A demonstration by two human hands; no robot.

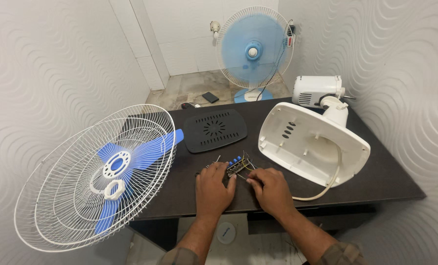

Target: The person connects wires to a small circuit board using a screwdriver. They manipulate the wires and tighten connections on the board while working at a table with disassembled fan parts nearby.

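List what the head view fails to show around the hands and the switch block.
- Switch block wiring: too small to trace.
- Left hand and right hand fingertips: curled under, grip unclear.
- Fan base cable end: hidden behind the right hand.
- Forearms: cut off by the bottom edge.

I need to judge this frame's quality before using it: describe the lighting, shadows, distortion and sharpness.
Head view: soft, even light, no harsh glare; faint shadows under the left hand and right hand on the dark table. Wide-angle distortion bends the walls and stretches the wire fan guard at the left edge. Focus is sharp centrally; the small switch block is too fine to read in detail.
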